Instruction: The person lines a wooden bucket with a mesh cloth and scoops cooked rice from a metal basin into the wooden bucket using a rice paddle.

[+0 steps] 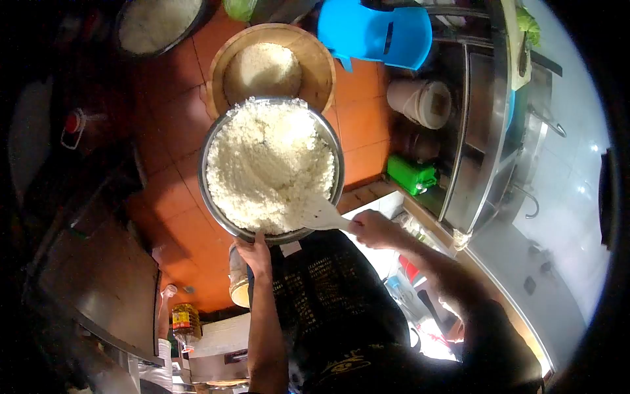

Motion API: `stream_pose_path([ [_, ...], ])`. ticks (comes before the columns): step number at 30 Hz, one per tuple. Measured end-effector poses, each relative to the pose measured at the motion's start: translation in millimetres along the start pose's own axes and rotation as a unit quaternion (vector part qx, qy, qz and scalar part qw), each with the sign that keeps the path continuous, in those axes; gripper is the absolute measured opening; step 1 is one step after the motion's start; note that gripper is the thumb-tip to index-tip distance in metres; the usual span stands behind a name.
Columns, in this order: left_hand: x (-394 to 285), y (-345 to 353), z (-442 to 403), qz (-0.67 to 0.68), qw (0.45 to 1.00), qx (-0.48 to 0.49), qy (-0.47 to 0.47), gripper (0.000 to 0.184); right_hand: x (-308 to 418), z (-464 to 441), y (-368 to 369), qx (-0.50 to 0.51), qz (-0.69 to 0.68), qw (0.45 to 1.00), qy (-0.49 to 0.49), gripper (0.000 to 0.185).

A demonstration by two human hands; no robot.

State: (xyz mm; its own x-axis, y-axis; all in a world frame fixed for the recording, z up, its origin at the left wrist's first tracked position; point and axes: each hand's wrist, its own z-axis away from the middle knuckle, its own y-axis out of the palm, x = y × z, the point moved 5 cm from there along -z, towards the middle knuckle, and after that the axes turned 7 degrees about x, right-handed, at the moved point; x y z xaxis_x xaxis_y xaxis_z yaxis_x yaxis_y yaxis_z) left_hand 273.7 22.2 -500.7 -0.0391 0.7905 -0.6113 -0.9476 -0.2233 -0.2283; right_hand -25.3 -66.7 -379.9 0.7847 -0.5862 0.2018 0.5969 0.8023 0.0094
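Observation:
A round metal basin (340, 167) full of white rice (262, 164) is held in front of my body. My left hand (254, 255) grips its near rim, fingers hidden beneath the edge. My right hand (373, 230) is closed round the handle of a white paddle (325, 215), whose blade rests in the rice at the basin's near right side. Just beyond the basin stands a wooden tub (321, 69) with more rice (266, 69) inside, partly hidden by the basin.
Behind are another rice-filled pan (157, 25) and a blue plastic stool (374, 33). White buckets (420, 103) and a green container (411, 175) sit under a metal counter (489, 131) at right. A metal cabinet (98, 282) and an oil bottle (186, 322) are at left.

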Motion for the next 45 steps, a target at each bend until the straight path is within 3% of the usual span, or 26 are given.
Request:
stream_pose_path([
  [1,6.0,-2.3,0.3,-0.019,1.000,0.002,-0.017,0.031,15.5,-7.1,6.9,-0.048,-0.001,0.998,-0.037,0.024],
  [3,3.6,-5.5,2.0,-0.027,0.997,0.008,-0.066,0.030,19.5,-31.5,29.9,-0.036,-0.160,0.986,-0.003,0.019],
  [4,-15.4,-2.5,6.7,-0.013,0.995,0.014,-0.098,0.029,15.7,-53.3,39.7,-0.124,-0.043,0.978,-0.165,0.026],
  [5,-24.1,0.8,9.9,0.000,0.991,0.022,-0.129,0.028,16.3,-67.4,46.5,-0.120,-0.087,0.976,-0.158,0.029],
  [6,-27.1,1.4,9.6,-0.015,0.995,0.014,-0.099,0.031,17.4,-81.3,53.1,-0.117,-0.131,0.973,-0.152,0.031],
  [7,-30.0,2.3,8.9,-0.030,0.997,0.006,-0.068,0.033,22.2,-92.8,61.4,-0.017,-0.328,0.944,0.024,0.030],
  [9,-31.4,2.2,7.4,-0.043,0.998,0.001,-0.037,0.036,8.9,-146.0,73.4,-0.103,-0.204,0.967,-0.113,0.030],
  [11,-24.4,1.7,4.5,-0.037,0.999,0.004,-0.036,0.036,2.0,-186.5,80.2,-0.186,-0.132,0.953,-0.198,0.031],
  [14,0.8,-2.8,1.0,-0.027,0.995,0.039,-0.089,0.036,37.6,-189.1,48.7,-0.229,-0.039,0.955,-0.182,0.030],
  [15,9.7,-5.0,1.0,-0.027,0.997,0.037,-0.065,0.036,57.1,-182.9,32.1,-0.230,0.006,0.959,-0.168,0.030],
  [16,16.2,-4.8,-0.7,-0.026,0.998,0.036,-0.041,0.036,57.7,-203.5,30.7,-0.231,-0.075,0.952,-0.186,0.030],
  [18,11.7,-3.0,-2.5,-0.037,0.998,0.034,-0.025,0.036,51.9,-222.1,32.8,-0.153,-0.376,0.910,-0.088,0.031],
  [20,-18.7,-0.1,2.6,-0.065,0.996,0.037,-0.044,0.036,70.3,-199.8,23.7,-0.144,-0.456,0.876,-0.066,0.031],
  [24,-10.0,-0.5,3.2,-0.051,0.998,0.012,-0.023,0.037,68.9,-183.3,16.7,-0.122,-0.547,0.827,-0.037,0.024],
  [26,-24.9,1.9,4.9,-0.052,0.998,0.026,-0.025,0.038,60.1,-197.7,3.8,-0.227,-0.328,0.889,-0.226,0.029],
  [28,-20.3,3.0,4.8,-0.009,0.999,0.021,-0.024,0.038,64.6,-194.8,-8.3,-0.275,-0.201,0.890,-0.302,0.032],
  [32,-8.1,1.8,1.9,0.011,0.998,0.021,-0.053,0.039,59.0,-188.3,-26.2,-0.233,-0.287,0.903,-0.220,0.033],
  [36,3.5,-0.7,-0.7,-0.015,0.998,0.051,-0.035,0.041,97.2,-118.7,-46.2,-0.154,-0.452,0.877,-0.056,0.034],
  [38,-3.2,2.3,1.0,0.018,0.999,0.028,-0.003,0.040,63.2,-125.2,-40.0,-0.175,-0.250,0.935,-0.178,0.033],
  [40,-14.8,3.2,1.7,0.012,1.000,0.012,0.026,0.034,63.8,-82.6,-40.0,-0.123,-0.234,0.957,-0.116,0.032],
  [41,-13.1,2.1,2.6,0.011,1.000,0.010,0.017,0.029,78.3,-38.2,-40.6,-0.062,-0.321,0.945,0.008,0.031],
  [42,-10.1,0.9,2.3,0.012,1.000,0.008,0.008,0.024,64.1,-31.5,-41.9,-0.099,-0.116,0.981,-0.119,0.025],
  [43,-7.0,0.1,2.5,0.012,1.000,0.006,-0.002,0.021,52.1,-20.3,-42.2,-0.112,0.040,0.975,-0.186,0.022],
  [45,-6.3,-0.2,2.2,-0.013,1.000,-0.002,0.015,0.022,34.7,2.6,-42.6,-0.165,0.282,0.909,-0.257,0.019],
])
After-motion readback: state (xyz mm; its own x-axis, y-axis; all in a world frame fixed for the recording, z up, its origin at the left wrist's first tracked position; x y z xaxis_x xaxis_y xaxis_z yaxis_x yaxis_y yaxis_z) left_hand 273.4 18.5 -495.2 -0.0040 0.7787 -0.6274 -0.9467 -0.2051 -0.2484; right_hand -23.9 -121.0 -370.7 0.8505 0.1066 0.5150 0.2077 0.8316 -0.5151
